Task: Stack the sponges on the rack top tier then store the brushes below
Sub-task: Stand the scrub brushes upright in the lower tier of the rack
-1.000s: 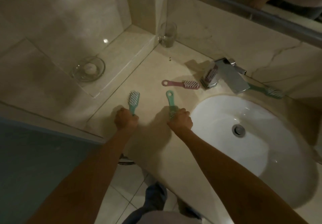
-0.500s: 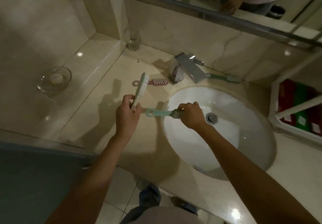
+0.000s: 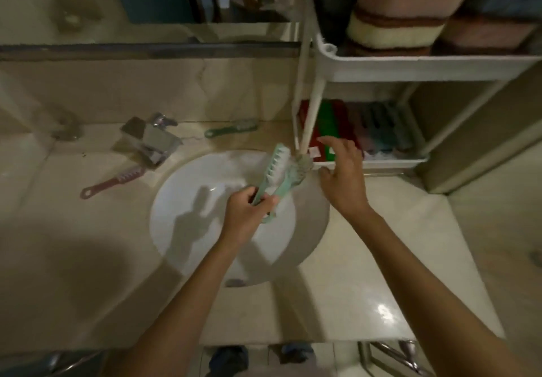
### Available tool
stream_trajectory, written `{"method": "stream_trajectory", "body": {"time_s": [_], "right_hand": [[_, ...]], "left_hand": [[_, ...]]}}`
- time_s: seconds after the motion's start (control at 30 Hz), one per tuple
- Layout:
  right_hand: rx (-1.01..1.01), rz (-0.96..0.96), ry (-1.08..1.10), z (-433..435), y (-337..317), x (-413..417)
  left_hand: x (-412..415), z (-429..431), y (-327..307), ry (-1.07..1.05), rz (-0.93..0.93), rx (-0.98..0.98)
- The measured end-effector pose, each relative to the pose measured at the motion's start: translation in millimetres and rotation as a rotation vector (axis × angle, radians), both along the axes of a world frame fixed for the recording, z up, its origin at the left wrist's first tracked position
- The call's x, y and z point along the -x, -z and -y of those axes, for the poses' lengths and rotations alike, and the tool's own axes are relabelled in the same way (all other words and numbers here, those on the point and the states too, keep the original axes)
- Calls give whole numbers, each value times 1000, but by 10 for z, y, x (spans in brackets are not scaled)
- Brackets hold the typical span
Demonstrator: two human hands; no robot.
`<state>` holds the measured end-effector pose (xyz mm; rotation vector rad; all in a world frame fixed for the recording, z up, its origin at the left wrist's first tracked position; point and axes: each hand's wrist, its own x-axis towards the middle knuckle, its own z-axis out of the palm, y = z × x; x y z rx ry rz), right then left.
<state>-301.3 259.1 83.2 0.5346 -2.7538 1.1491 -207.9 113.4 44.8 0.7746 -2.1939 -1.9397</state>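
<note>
Over the white sink, my left hand grips two mint-green brushes together by their handles, one brush with pale bristles and a second brush beside it. My right hand holds nothing, fingers spread, at the front corner of the white rack's lower tier. Red, green and grey items lie in that tier. Striped brown and cream sponges fill the rack's top tier. A pink brush lies left of the sink and a dark green brush lies behind it.
A chrome faucet stands at the sink's back left. A mirror edge runs along the wall. The rack's white post stands right by the brush heads. A beige wall corner rises right of the rack.
The brush my right hand held is now in my left hand with the other one. My right hand has let go and moved right to the rack. The view has swung right.
</note>
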Motion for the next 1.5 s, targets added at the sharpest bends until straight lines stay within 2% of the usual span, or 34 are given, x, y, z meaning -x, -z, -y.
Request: {"method": "stream_trajectory", "body": {"time_s": [0.1, 0.2, 0.33, 0.47, 0.57, 0.63, 0.7, 0.87, 1.03, 1.23, 1.5], "right_hand": [[174, 368, 98, -496, 48, 85], [333, 575, 33, -859, 111, 119], [539, 647, 121, -1109, 149, 245], [613, 683, 261, -1216, 209, 510], [752, 745, 280, -1203, 230, 659], [788, 720, 318, -1174, 246, 771], [747, 683, 374, -1151, 283, 929], [394, 655, 359, -1054, 407, 1499], [267, 609, 338, -890, 516, 1935], [-13, 482, 202, -692, 579, 2165], [-108, 367, 193, -596, 655, 2152]], "left_hand": [[214, -556, -31, -48, 5, -120], [401, -1055, -54, -31, -13, -217], [675, -1501, -91, 20, 1, -303], [970, -1679, -104, -7, -3, -365], [1138, -1745, -81, 9, 26, -344], [1224, -1763, -59, 39, 48, -321], [1306, -1730, -39, 31, 60, -277], [1535, -1383, -8, -25, 84, -136], [1738, -1097, -61, -9, 120, -76], [1850, -1043, -46, -11, 107, -39], [1842, -982, -36, 9, 109, -39]]}}
